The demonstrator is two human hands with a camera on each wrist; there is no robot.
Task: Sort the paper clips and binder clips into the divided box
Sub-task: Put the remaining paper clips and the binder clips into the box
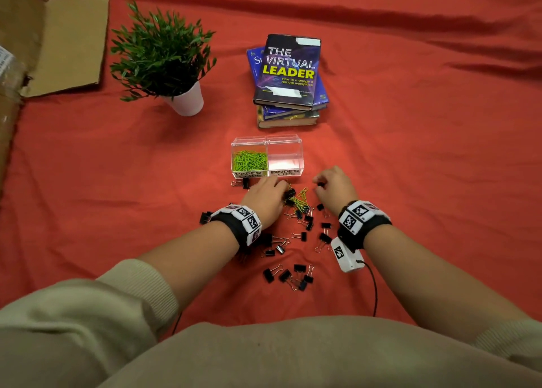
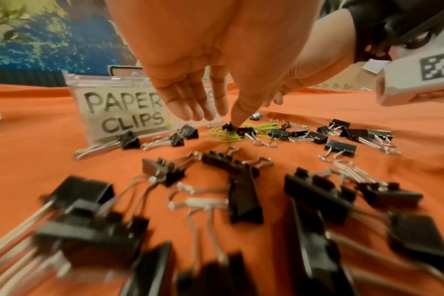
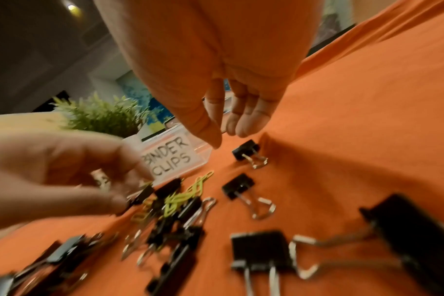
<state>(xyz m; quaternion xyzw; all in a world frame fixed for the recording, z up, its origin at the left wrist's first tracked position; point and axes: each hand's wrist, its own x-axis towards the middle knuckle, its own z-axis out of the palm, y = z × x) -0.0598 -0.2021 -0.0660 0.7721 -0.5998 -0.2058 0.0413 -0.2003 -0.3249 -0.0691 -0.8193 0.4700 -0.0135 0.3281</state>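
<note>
I see my left hand [image 1: 265, 195] just in front of the divided box [image 1: 266, 156], thumb and finger pinching a binder clip [image 3: 139, 197] in the tangle of green paper clips [image 1: 302, 198]; my right hand [image 1: 333, 186], fingers loosely curled and holding nothing, hovers beside that box.

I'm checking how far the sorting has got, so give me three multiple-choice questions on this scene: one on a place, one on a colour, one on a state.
1. Where does the divided box stand?
A. Between books and hands
B. Behind the plant
C. On the books

2. What colour are the paper clips inside it?
A. Silver
B. Green
C. Blue

3. The compartment labelled binder clips is:
A. Full
B. Lidded
C. Empty

Answers: 1 A, it sits just before the book stack; 2 B, a green heap fills the left half; 3 C, only its bare floor shows.
</note>
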